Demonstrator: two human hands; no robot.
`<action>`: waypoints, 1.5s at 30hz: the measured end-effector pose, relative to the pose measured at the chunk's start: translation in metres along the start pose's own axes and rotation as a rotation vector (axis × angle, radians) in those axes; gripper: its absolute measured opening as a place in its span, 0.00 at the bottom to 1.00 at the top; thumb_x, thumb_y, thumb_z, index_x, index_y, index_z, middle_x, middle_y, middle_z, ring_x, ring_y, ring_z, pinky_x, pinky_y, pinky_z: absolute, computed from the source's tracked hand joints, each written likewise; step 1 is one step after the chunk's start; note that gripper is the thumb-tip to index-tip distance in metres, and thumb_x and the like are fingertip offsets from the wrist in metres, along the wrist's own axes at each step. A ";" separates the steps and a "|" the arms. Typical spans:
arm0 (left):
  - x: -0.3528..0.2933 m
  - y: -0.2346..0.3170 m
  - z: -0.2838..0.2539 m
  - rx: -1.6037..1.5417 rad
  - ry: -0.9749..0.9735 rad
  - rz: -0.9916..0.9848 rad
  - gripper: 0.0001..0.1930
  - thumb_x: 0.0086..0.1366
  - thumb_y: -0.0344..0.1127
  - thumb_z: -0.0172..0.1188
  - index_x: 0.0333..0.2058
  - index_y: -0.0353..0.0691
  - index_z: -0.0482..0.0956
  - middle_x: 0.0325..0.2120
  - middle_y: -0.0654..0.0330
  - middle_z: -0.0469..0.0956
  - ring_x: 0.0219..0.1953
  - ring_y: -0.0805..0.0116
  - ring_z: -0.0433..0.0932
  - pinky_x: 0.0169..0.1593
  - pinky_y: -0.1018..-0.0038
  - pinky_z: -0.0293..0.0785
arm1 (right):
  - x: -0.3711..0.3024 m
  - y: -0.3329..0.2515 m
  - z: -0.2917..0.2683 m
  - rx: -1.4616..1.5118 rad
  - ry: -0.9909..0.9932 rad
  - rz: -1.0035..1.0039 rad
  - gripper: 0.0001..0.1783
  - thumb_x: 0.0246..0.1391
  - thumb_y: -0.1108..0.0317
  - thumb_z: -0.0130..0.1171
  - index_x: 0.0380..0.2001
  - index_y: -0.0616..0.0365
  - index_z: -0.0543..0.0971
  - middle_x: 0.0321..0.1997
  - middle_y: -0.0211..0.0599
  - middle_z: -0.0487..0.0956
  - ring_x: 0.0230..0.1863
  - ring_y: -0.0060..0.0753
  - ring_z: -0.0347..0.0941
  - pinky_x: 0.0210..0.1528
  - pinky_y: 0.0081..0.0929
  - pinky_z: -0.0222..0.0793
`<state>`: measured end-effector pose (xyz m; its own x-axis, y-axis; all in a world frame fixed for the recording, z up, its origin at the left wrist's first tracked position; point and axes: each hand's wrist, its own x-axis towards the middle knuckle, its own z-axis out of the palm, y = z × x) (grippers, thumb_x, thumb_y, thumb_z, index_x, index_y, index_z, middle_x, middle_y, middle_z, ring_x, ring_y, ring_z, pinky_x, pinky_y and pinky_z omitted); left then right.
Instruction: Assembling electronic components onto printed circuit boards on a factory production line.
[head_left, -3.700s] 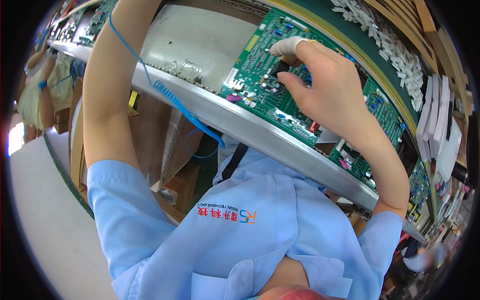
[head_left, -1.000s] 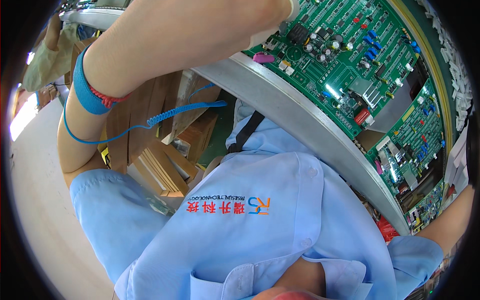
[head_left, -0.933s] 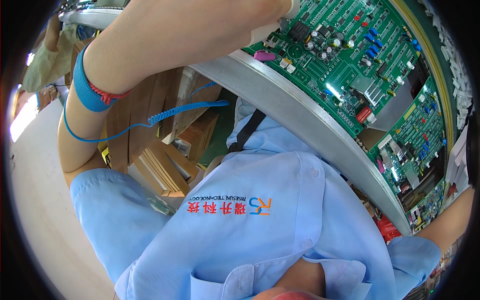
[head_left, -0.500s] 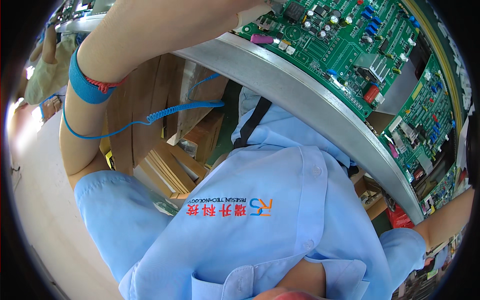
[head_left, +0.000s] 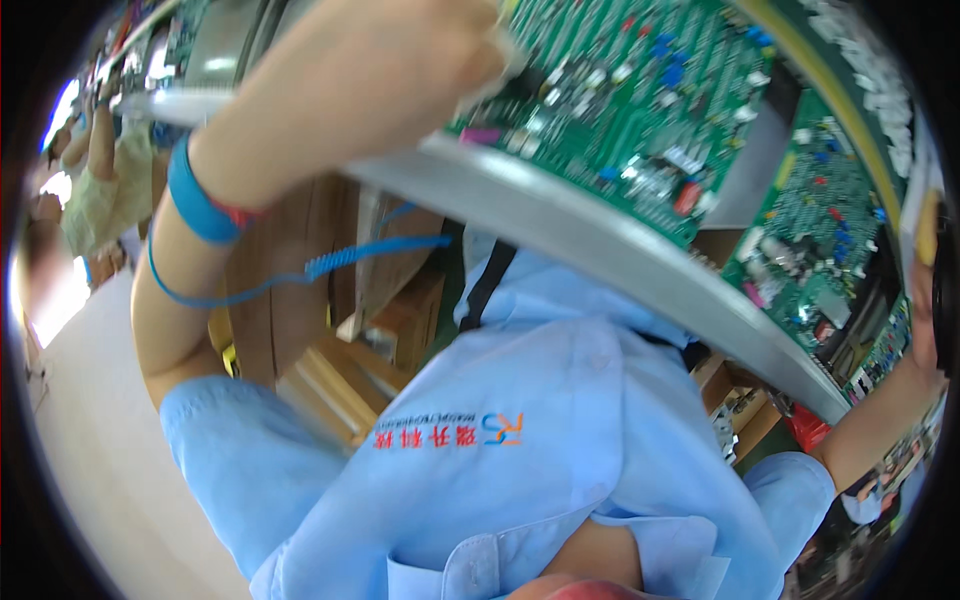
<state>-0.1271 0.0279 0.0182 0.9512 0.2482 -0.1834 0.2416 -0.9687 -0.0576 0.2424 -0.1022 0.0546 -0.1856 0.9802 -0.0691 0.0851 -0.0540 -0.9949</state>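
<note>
My left hand (head_left: 455,50), blurred, reaches over the left end of a green circuit board (head_left: 590,110). Its fingers are curled together with a pale covering at the tips; what they hold is hidden. A blue wristband (head_left: 200,195) with a coiled blue cord (head_left: 370,253) circles my left wrist, beside a red string bracelet. At the right rim, my right hand (head_left: 925,315) shows only in part, next to a yellow piece and something dark. Whether it grips either cannot be made out. The board carries blue, red and pink components and a silver heat sink.
A second green board (head_left: 815,235) lies to the right, beyond a gap. The metal rail (head_left: 560,215) curves along the bench's near side, and a yellowish strip (head_left: 850,90) along the far side. Cardboard boxes (head_left: 410,310) stand below. Other people (head_left: 105,190) are at the far left.
The view has shifted, and the boards sit lower and more to the left. My left hand shows more fully. My right hand has come into view at the right rim.
</note>
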 end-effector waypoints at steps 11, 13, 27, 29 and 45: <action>0.178 -0.074 -0.109 -0.166 0.671 -0.174 0.07 0.58 0.29 0.57 0.31 0.35 0.83 0.28 0.48 0.81 0.33 0.54 0.81 0.51 0.60 0.73 | -0.026 0.026 0.021 0.311 0.039 0.340 0.14 0.63 0.63 0.55 0.48 0.58 0.76 0.21 0.19 0.69 0.16 0.07 0.55 0.16 0.10 0.44; 0.221 -0.133 -0.111 0.243 0.660 -0.148 0.14 0.60 0.32 0.53 0.41 0.33 0.81 0.35 0.43 0.81 0.44 0.47 0.79 0.49 0.60 0.75 | -0.030 0.024 0.028 0.337 0.036 0.320 0.12 0.62 0.64 0.57 0.46 0.58 0.76 0.20 0.18 0.68 0.16 0.07 0.55 0.16 0.11 0.44; 0.474 -0.182 -0.057 -0.595 0.786 -0.232 0.23 0.54 0.40 0.57 0.52 0.52 0.77 0.43 0.43 0.80 0.48 0.44 0.78 0.53 0.59 0.73 | -0.098 0.059 -0.020 0.419 0.182 0.408 0.16 0.56 0.60 0.65 0.42 0.60 0.80 0.27 0.27 0.78 0.21 0.07 0.63 0.20 0.09 0.52; 0.475 -0.182 -0.062 -0.527 0.680 -0.416 0.20 0.54 0.41 0.58 0.48 0.49 0.81 0.41 0.45 0.81 0.46 0.46 0.79 0.52 0.59 0.73 | -0.092 0.060 -0.025 0.425 0.181 0.418 0.16 0.56 0.60 0.65 0.42 0.60 0.80 0.27 0.26 0.78 0.22 0.07 0.66 0.20 0.09 0.52; 0.285 -0.060 -0.079 -0.091 0.351 0.060 0.45 0.54 0.55 0.69 0.65 0.42 0.60 0.56 0.43 0.69 0.55 0.44 0.72 0.60 0.57 0.67 | 0.117 -0.024 -0.154 -1.348 0.754 0.056 0.26 0.46 0.63 0.58 0.50 0.61 0.73 0.37 0.60 0.79 0.43 0.60 0.75 0.48 0.46 0.71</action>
<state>0.1448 0.1561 0.0467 0.9683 0.1876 0.1648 0.1845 -0.9823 0.0337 0.3695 0.0430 0.0822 0.3328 0.8708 0.3618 0.9423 -0.2928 -0.1621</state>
